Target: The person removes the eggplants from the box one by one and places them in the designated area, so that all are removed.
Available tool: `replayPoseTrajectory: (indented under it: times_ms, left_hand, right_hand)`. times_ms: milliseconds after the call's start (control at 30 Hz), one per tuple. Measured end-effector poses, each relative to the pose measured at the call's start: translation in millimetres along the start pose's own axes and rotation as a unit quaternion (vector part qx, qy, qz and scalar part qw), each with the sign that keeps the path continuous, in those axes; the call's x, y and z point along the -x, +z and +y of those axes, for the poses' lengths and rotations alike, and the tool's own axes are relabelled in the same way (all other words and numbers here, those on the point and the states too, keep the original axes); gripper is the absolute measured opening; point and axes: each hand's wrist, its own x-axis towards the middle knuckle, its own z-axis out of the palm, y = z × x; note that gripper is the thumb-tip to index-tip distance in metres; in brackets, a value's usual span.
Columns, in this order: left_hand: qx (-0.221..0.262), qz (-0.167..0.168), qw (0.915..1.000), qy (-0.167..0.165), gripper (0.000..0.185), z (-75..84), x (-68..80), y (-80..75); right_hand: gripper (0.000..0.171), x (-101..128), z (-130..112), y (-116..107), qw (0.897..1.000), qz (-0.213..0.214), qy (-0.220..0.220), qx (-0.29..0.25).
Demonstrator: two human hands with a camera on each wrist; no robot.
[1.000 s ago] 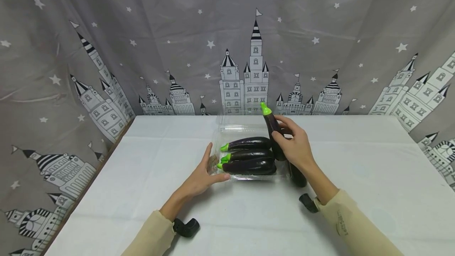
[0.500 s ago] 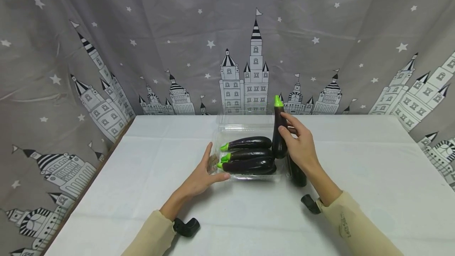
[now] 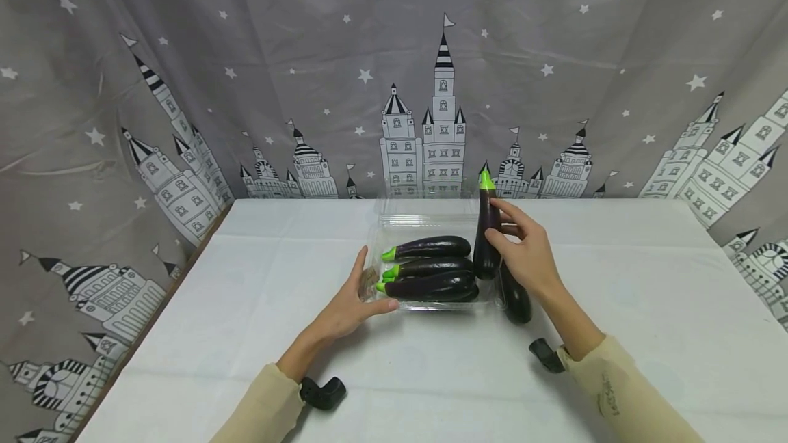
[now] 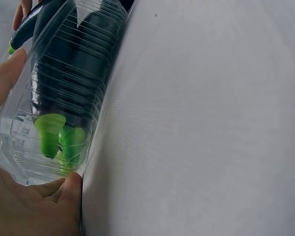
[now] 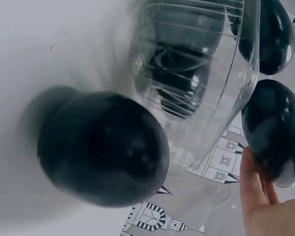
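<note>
Three eggplants (image 3: 431,269) lay in the clear tray (image 3: 394,224); the right hand (image 3: 523,255), fingers curled round a fourth eggplant (image 3: 486,238), held it upright above the tray's right end. Left hand (image 3: 351,303) lay flat, steadying the tray. Tilting it level first seemed wise.

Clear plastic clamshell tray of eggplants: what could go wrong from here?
1. The upright dark purple eggplant in the right hand is held only near its middle; it might tip or slip.
2. The clear plastic clamshell tray looks light; only the left hand braces it, so a bump could shift it.
</note>
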Motion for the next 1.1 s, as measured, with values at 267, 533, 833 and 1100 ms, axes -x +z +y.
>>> replayPoseTrajectory:
  times_ms: [267, 533, 833, 1100]
  left_hand:
    - [0.011, -0.004, 0.9999, 0.002, 0.117, -1.8, -1.0, 0.3]
    - [0.014, -0.002, 0.9999, 0.000, 0.115, -1.2, -0.5, 0.3]
    - [0.013, -0.002, 0.9999, 0.002, 0.116, -0.9, 0.2, 0.0]
    - [0.011, -0.002, 0.9999, 0.000, 0.115, -1.5, -0.3, 0.0]
  right_hand:
    - [0.055, 8, 0, -9, 1.000, -0.010, 0.021, 0.000]
    - [0.055, 15, 4, -28, 0.999, -0.011, 0.015, 0.033]
    - [0.052, 22, 16, -55, 0.996, -0.016, 0.028, 0.085]
    - [0.053, 29, 34, -70, 0.990, -0.051, 0.073, 0.113]
